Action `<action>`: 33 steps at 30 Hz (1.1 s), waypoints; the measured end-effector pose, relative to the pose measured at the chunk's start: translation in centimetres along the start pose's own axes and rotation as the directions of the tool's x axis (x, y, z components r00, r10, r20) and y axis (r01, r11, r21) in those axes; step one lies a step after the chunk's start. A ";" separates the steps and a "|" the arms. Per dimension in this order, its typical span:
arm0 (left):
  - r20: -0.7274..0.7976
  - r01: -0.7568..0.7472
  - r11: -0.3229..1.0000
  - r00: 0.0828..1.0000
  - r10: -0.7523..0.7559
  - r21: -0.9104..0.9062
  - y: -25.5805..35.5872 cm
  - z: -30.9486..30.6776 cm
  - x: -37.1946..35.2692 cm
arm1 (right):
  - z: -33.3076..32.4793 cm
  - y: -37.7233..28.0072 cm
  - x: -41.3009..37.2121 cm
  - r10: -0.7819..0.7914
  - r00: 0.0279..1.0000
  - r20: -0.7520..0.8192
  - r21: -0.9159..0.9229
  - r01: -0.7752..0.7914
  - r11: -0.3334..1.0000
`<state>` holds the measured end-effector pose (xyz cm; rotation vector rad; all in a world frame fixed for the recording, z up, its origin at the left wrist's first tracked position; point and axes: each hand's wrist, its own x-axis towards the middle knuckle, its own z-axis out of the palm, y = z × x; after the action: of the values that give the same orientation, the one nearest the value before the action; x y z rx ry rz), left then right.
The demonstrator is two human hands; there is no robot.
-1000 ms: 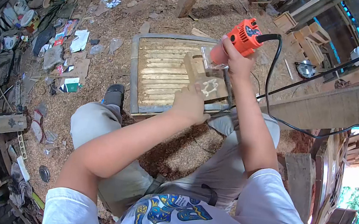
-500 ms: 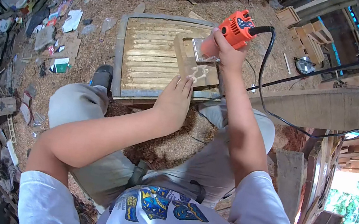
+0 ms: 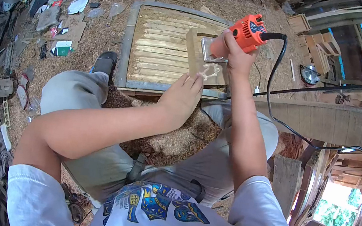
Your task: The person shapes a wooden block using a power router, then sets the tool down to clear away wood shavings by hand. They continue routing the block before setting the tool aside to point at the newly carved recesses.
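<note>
My right hand (image 3: 238, 56) is wrapped round an orange power tool (image 3: 249, 33) with a black cord and a clear square base. The base rests on a wooden board (image 3: 194, 49), which has a pale carved pattern (image 3: 210, 71) near its lower part. My left hand (image 3: 183, 97) lies with its fingers stretched out on the board's near end, just below the pattern. Under the board is a slatted wooden panel (image 3: 161, 46) with a grey frame. The tool's bit is hidden from view.
A long beam (image 3: 331, 122) lies at the right, crossed by the black cord (image 3: 270, 84). A circular metal blade (image 3: 309, 74) is on the ground at the upper right. Paper scraps (image 3: 79, 2) litter the sawdust at the left. My shoe (image 3: 105, 63) is beside the panel.
The view has shifted, so the panel, board and hands appear slightly higher and further right. Both hands keep their places on the tool and the board.
</note>
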<state>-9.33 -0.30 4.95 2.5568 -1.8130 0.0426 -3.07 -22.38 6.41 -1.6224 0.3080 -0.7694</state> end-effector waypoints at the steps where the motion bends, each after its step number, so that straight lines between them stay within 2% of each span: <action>1: -0.003 0.008 1.000 1.000 -0.008 -0.015 0.1 0.5 -0.1 | 0.1 0.0 -0.1 0.011 1.000 -0.003 0.000 -0.011 1.000; 2: 0.000 0.010 1.000 1.000 -0.010 -0.017 0.3 0.8 -0.1 | 0.2 0.0 -0.3 0.015 1.000 0.000 0.000 -0.015 1.000; 4: 0.104 -0.029 0.997 0.994 0.022 0.067 0.5 -0.3 0.1 | 0.4 -0.1 -0.5 -0.015 1.000 0.011 -0.001 0.015 1.000; 7: 0.129 0.004 0.996 0.992 -0.016 0.091 1.0 0.1 0.8 | 0.6 0.1 -0.5 -0.032 0.999 0.006 -0.068 0.033 0.997; 11: 0.099 0.074 0.993 0.992 -0.083 0.092 2.1 2.0 1.2 | 1.3 0.3 -1.1 0.001 1.000 0.012 -0.024 0.000 1.000; 13: 0.006 0.155 0.983 0.988 -0.156 0.100 2.8 3.7 1.7 | 1.5 0.7 -1.2 0.010 1.000 -0.019 -0.038 -0.011 0.999; 17: -0.002 0.188 0.981 0.982 -0.188 0.041 3.0 4.2 1.6 | 1.9 0.3 -1.4 -0.007 1.000 0.014 -0.059 0.008 0.998; 19: 0.076 0.144 0.986 0.988 -0.137 -0.090 2.2 2.2 1.4 | 2.1 0.0 -1.5 -0.066 0.998 0.017 -0.127 0.068 0.990; 20: 0.078 0.145 0.985 0.987 -0.138 -0.090 1.9 1.0 1.0 | 2.4 -0.1 -1.6 -0.064 0.998 0.018 -0.127 0.066 0.990; 22: 0.167 0.030 0.999 0.986 -0.023 -0.035 1.4 -1.0 0.3 | 3.1 -0.4 -1.9 -0.131 0.991 -0.030 -0.068 0.128 0.989; 25: 0.104 0.041 0.999 0.994 -0.042 0.013 1.6 0.3 0.0 | 3.7 -1.9 -2.6 -0.136 0.990 -0.018 -0.092 0.134 0.987; 29: 0.077 0.053 0.999 0.996 -0.052 -0.011 1.6 1.2 -0.5 | 3.5 -0.5 -2.1 -0.100 0.995 0.012 -0.083 0.101 0.991; 32: 0.048 0.077 0.996 0.996 -0.074 -0.046 1.3 0.6 -0.7 | 3.7 -0.1 -2.2 -0.154 0.988 0.021 -0.127 0.156 0.980; 33: 0.064 0.056 0.997 0.997 -0.053 -0.044 1.2 0.4 -0.7 | 4.0 -0.3 -2.4 -0.130 0.991 0.011 -0.072 0.130 0.989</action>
<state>-10.67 -0.06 4.54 2.6029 -1.7411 -0.0798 -2.38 -17.81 5.83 -1.7264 0.2293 -0.8602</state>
